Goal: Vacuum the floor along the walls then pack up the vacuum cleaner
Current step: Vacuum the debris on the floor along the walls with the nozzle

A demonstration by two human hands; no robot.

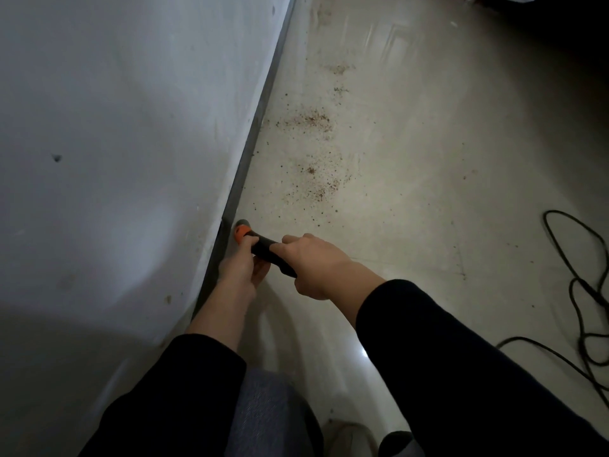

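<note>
Gripping black vacuum handle point(265, 247) with both hands, lower centre of frame. Left hand point(242, 263) curled round the front end, fingertips pinched just behind the orange part point(241, 231). Right hand point(313, 263) wrapped round the rear of the handle, knuckles up, fingers closed firmly on it. Hands close together, a short stretch of black handle showing between them. Orange part at the tip, just beside the dark baseboard point(253, 133), angled toward it; cannot tell whether touching. Rest of the vacuum hidden under the hands.

Pale grey wall point(115, 127) filling left half of frame, small dark marks on it. Baseboard running diagonally from top centre down to the hands. Glossy beige floor point(428, 159) on the right. Reddish-brown debris point(309, 120) scattered in patches on the floor near the baseboard, above the hands in frame, well apart from the handle tip. Black cable point(586, 291) looped loosely on the floor at right edge. Black sleeves point(461, 374) on both arms, grey-clad knee point(263, 407) at bottom centre, blurred pale shoe point(346, 437) at bottom edge.
</note>
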